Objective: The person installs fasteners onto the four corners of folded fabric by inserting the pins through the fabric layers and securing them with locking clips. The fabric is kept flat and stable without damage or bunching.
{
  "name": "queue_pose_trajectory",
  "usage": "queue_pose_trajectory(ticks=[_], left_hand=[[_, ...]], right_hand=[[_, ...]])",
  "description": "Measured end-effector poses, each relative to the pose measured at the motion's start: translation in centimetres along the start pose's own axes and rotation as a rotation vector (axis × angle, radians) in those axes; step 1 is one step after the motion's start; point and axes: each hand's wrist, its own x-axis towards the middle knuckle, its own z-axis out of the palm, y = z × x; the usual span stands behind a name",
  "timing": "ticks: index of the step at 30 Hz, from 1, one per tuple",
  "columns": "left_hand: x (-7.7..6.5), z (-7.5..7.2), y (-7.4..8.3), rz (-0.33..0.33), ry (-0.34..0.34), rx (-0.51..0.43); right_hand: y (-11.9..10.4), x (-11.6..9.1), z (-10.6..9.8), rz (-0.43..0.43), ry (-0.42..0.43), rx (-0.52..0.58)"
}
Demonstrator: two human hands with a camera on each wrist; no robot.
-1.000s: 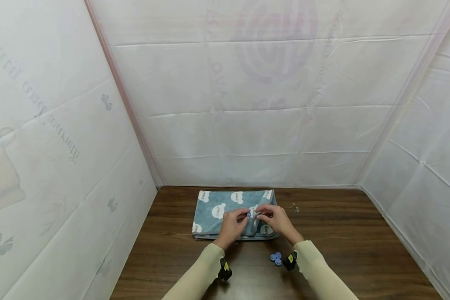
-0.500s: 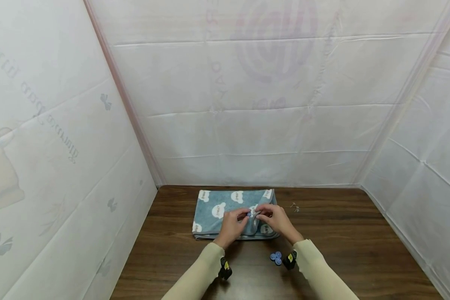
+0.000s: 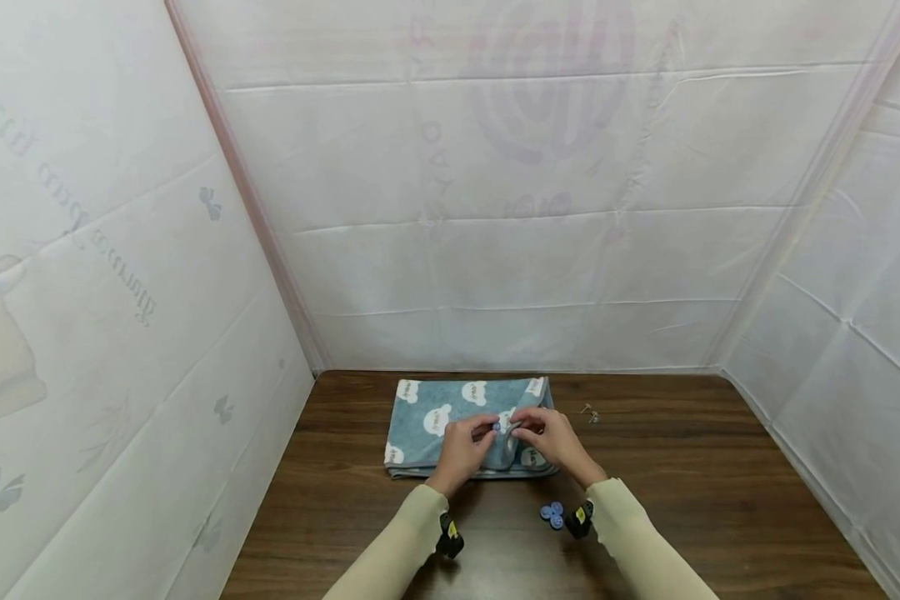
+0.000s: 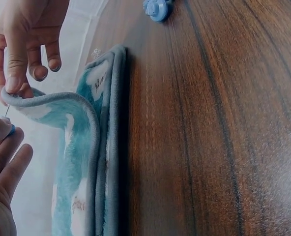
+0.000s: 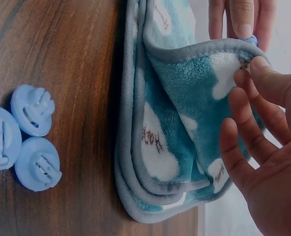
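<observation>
A folded teal blanket with white bear-like shapes and grey binding lies at the back of the table. My left hand pinches a small blue-headed pin between thumb and fingers. In the left wrist view its thin needle points up at the raised blanket edge; whether it pierces the cloth I cannot tell. My right hand holds that edge up, the binding pinched between thumb and index finger, the other fingers loosely bent. In the right wrist view the lifted fold hides most of the pin.
Three blue round blanket clips sit together on the wooden table, near the right wrist. Several small metal pins lie right of the blanket. White sheets wall the table at the back and sides.
Both hands stay almost in place. The blue pin head in the left fingers has shifted very slightly beside the lifted edge.
</observation>
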Motion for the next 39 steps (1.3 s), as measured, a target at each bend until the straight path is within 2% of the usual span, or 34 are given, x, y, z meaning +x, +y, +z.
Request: queue_pose_trajectory(ticks=[10, 22, 33, 39], left_hand=[[-0.17, -0.03, 0.58, -0.031, -0.035, 0.01], [-0.18, -0.01, 0.52, 0.006, -0.027, 0.032], [-0.04, 0.01, 0.82, 0.012, -0.045, 0.072], [0.14, -0.03, 0.71, -0.01, -0.044, 0.092]], right_hand=[[-0.47, -0.15, -0.17, 0.04, -0.033, 0.02], [-0.39, -0.22, -0.25, 0.045, -0.042, 0.014], [-0.39, -0.22, -0.18, 0.031, -0.041, 0.018], [-0.4, -0.14, -0.17, 0.039, -0.036, 0.01]])
